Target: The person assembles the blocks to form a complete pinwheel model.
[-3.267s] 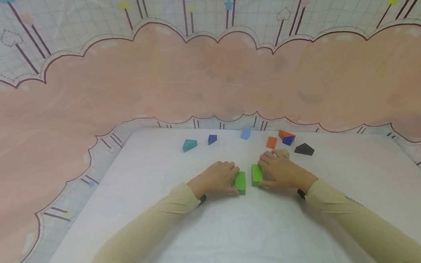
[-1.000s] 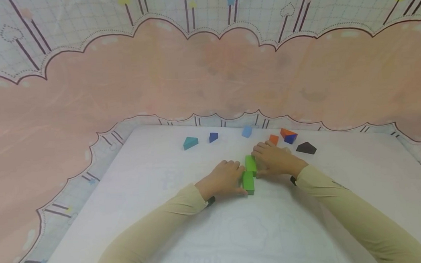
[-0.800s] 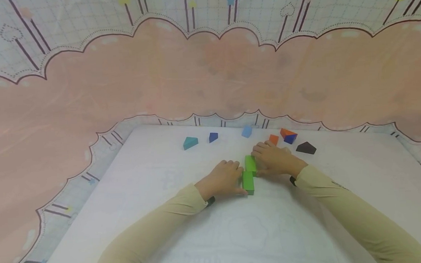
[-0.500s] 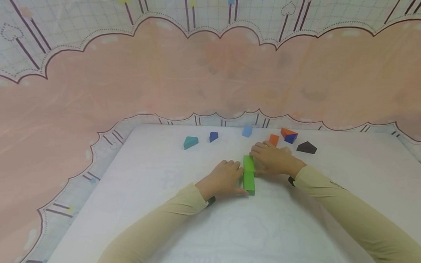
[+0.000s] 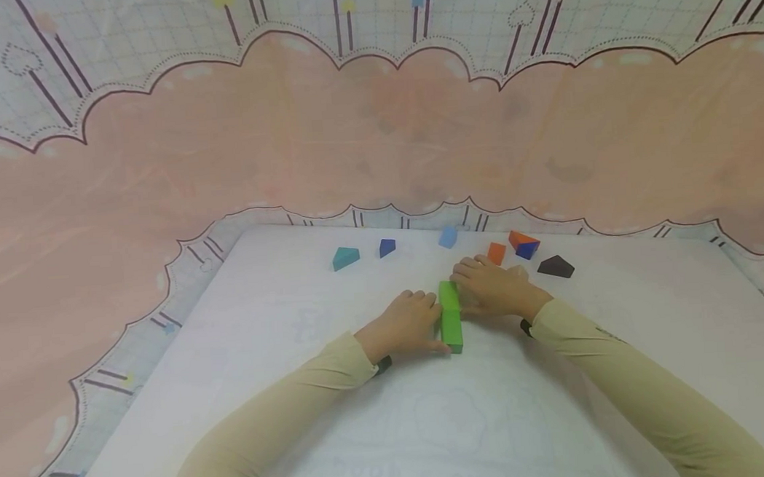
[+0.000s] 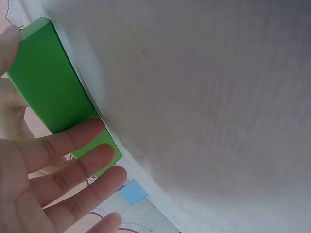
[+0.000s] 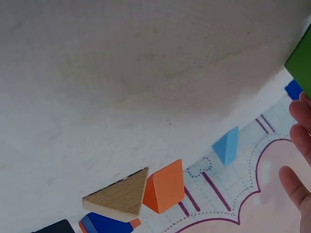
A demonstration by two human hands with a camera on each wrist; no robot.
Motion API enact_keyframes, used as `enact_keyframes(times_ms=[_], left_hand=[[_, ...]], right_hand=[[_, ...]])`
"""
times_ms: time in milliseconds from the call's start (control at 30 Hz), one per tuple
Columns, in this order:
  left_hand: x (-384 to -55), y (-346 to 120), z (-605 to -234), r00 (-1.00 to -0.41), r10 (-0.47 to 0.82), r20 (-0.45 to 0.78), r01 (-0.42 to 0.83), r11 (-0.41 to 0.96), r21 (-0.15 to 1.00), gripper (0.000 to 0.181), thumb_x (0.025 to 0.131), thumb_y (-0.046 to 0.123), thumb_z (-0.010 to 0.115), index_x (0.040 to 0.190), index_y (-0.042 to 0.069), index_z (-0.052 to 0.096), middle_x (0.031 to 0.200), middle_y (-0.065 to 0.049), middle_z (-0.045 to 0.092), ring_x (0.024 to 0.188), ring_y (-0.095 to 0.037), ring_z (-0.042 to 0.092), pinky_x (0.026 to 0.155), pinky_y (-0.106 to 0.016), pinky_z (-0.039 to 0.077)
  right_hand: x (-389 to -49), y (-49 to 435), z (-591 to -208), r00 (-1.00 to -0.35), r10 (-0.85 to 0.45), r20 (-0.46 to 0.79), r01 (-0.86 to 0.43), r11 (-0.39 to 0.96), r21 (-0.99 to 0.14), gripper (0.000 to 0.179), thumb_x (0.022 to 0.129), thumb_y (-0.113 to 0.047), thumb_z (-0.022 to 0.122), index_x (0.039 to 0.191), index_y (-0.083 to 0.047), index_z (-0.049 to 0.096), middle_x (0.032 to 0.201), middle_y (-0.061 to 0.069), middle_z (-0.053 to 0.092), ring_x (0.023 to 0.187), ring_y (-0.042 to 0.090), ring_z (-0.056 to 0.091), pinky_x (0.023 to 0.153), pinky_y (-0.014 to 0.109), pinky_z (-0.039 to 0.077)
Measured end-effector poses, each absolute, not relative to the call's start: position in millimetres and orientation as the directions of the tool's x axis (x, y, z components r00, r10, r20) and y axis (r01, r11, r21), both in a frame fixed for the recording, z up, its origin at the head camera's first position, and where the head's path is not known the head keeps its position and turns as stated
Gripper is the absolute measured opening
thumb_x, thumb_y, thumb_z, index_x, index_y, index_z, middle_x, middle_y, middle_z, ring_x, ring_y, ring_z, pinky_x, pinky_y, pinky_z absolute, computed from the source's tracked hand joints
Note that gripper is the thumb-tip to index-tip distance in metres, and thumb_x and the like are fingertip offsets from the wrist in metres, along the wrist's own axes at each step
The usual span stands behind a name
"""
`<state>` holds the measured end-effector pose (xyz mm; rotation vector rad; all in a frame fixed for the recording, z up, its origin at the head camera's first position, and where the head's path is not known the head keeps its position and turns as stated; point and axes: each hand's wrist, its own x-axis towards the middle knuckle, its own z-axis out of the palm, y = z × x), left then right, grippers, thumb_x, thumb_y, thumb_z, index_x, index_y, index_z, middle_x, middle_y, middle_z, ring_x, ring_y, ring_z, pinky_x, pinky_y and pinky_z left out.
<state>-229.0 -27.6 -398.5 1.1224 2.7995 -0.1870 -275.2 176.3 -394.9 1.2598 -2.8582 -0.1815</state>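
Note:
Two green blocks lie end to end in one line on the white tabletop, a near block (image 5: 452,333) and a far block (image 5: 448,294). My left hand (image 5: 402,325) holds the near one, thumb at its near end. In the left wrist view the thumb and index finger span that near block (image 6: 51,80), and the fingertips cross the joint with the far block (image 6: 99,137). From the right, my right hand (image 5: 493,286) holds the far block, fingers at its far end. The right wrist view catches only a green corner (image 7: 302,63) and some fingertips.
Along the back lie a teal block (image 5: 346,258), a dark blue block (image 5: 387,248), a light blue block (image 5: 447,237), an orange block (image 5: 497,253), an orange-and-blue pair (image 5: 525,245) and a black block (image 5: 556,267). A plain wooden triangle (image 7: 121,194) sits beside my right hand.
The two green blocks, apart at first, have come together. The right hand has slid the far block leftward, from offset into line with the near one. Lately the left hand has hardly moved.

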Motion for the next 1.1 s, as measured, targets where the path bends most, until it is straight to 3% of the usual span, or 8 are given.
enact_keyframes(times_ms=[167,333,533,1100], left_hand=[[-228,-28,-398,-0.726,0.668,-0.164,0.683,0.728,-0.06,0.073,0.08,0.07,0.051,0.125,0.012,0.055,0.117,-0.004,0.058,0.1,-0.016,0.052,0.09,-0.031,0.043],[-227,-29,-398,-0.73,0.658,-0.185,0.674,0.738,-0.035,0.076,0.081,0.07,0.051,0.131,0.012,0.051,0.127,-0.007,0.056,0.11,-0.019,0.052,0.097,-0.033,0.041],[-227,-31,-398,-0.712,0.674,-0.197,0.692,0.722,-0.032,0.078,0.08,0.07,0.053,0.132,0.012,0.05,0.13,-0.007,0.054,0.116,-0.02,0.051,0.101,-0.035,0.039],[-223,-33,-397,-0.664,0.728,-0.169,0.746,0.661,-0.082,0.072,0.078,0.073,0.052,0.119,0.014,0.055,0.117,-0.001,0.057,0.105,-0.015,0.052,0.094,-0.031,0.041]], right_hand=[[-275,175,-397,-0.697,-0.714,-0.064,-0.716,0.689,0.112,0.063,0.083,-0.051,0.064,0.129,-0.009,0.052,0.132,0.009,0.054,0.127,0.03,0.045,0.108,0.052,0.032],[-274,175,-398,-0.715,-0.695,-0.075,-0.699,0.71,0.078,0.065,0.082,-0.052,0.064,0.13,-0.01,0.051,0.134,0.01,0.052,0.129,0.03,0.043,0.109,0.054,0.03],[-271,176,-400,-0.675,-0.737,-0.028,-0.737,0.672,0.076,0.064,0.081,-0.054,0.064,0.125,-0.008,0.054,0.128,0.01,0.056,0.124,0.029,0.047,0.109,0.051,0.031],[-263,179,-400,-0.602,-0.798,0.034,-0.795,0.603,0.069,0.065,0.079,-0.05,0.067,0.123,-0.004,0.054,0.124,0.011,0.056,0.12,0.029,0.049,0.106,0.048,0.033]])
